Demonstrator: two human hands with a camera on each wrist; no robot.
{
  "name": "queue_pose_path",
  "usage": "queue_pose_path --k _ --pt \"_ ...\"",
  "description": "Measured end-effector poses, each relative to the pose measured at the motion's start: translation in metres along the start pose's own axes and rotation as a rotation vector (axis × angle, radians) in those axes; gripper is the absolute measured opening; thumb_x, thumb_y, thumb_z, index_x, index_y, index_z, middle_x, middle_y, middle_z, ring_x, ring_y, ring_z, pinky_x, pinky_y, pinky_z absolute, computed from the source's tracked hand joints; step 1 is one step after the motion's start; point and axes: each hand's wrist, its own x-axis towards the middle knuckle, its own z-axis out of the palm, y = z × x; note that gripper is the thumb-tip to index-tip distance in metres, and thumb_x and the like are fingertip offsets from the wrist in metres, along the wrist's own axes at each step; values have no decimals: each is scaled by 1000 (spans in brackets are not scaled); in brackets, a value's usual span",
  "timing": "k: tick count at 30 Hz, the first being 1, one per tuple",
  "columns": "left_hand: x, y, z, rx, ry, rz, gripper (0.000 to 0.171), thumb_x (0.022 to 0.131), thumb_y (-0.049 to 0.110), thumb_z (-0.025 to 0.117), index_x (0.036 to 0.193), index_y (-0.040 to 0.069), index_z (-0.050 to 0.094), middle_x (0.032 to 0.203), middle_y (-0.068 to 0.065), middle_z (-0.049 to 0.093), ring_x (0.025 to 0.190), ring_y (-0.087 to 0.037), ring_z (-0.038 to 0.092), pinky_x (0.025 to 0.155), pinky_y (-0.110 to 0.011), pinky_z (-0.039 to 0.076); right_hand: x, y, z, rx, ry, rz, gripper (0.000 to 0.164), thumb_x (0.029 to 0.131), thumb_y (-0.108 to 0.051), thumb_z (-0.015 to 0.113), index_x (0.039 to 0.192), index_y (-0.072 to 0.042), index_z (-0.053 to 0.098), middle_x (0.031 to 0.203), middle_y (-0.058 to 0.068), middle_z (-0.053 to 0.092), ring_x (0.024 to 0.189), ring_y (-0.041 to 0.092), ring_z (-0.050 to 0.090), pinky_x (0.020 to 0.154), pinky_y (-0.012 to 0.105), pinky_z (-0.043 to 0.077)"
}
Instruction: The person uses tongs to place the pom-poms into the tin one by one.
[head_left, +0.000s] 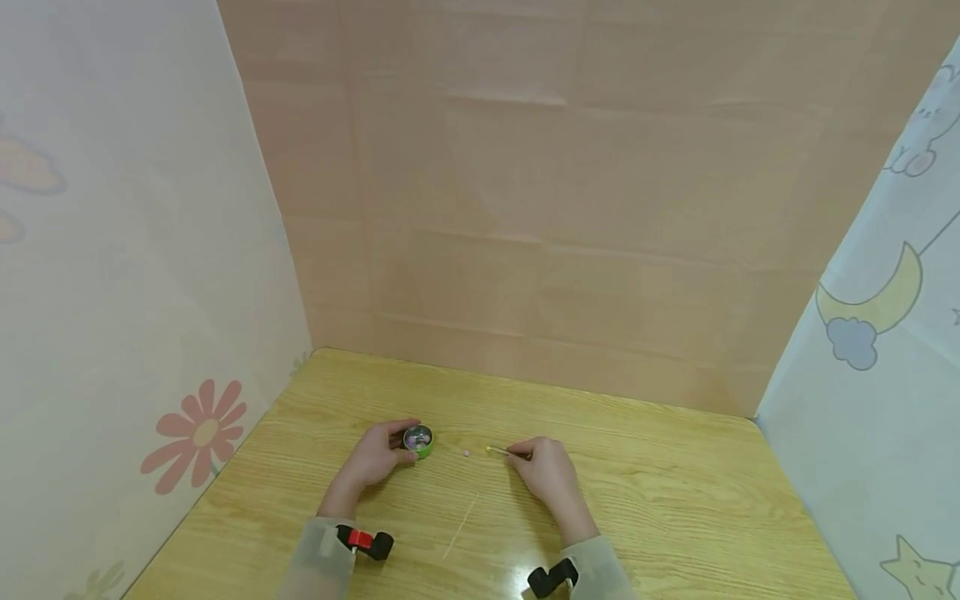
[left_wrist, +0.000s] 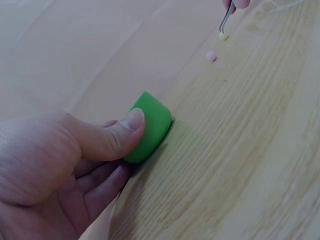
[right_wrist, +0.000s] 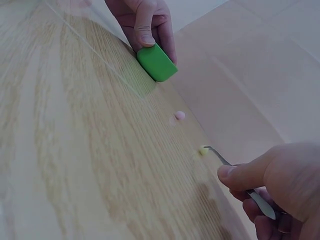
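My left hand (head_left: pixel 375 454) holds a small green round container (left_wrist: pixel 156 125) on the wooden table, thumb on its near side and fingers behind. Seen from above, the container shows a metallic-looking inside with several pale pinkish pieces. Off to the right, my right hand (head_left: pixel 549 473) pinches a pair of metal tweezers (right_wrist: pixel 261 204) with bent tips. Those tips are right at a small yellow ball (right_wrist: pixel 203 151), low over the tabletop. A pink ball (right_wrist: pixel 180 115) lies on the wood between the container and the yellow ball.
The wooden table (head_left: pixel 675 500) ends at a brown paper-like backdrop (head_left: pixel 562 250). Printed white panels flank it, with a red flower (head_left: pixel 204 431) on the left and a moon (head_left: pixel 892 292) on the right. A thin pale line (head_left: pixel 461 525) runs across the tabletop between the forearms.
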Motion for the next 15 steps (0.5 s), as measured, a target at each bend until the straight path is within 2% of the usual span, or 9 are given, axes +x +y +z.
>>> queue_pose_path --k 4,11,15 --pt "1 -1 0 -4 -3 1 59 92 -3 81 148 5 64 146 -18 64 134 -38 62 111 -52 52 0 0 0 -7 0 -1 10 93 -15 85 102 -14 88 105 3 82 102 31 77 86 52 63" --pt "1 0 -1 -10 -13 12 60 92 -2 81 149 3 62 146 -19 63 135 -39 61 110 -51 52 -1 1 1 1 -7 51 9 92 -19 85 100 -17 89 101 1 82 103 30 77 86 52 63" --pt "1 0 -2 2 -21 16 60 92 -1 81 149 2 62 147 -20 63 135 -40 61 110 -52 52 -1 0 2 -6 -7 39 9 92 -18 86 100 -16 89 101 2 82 102 30 77 85 52 63"
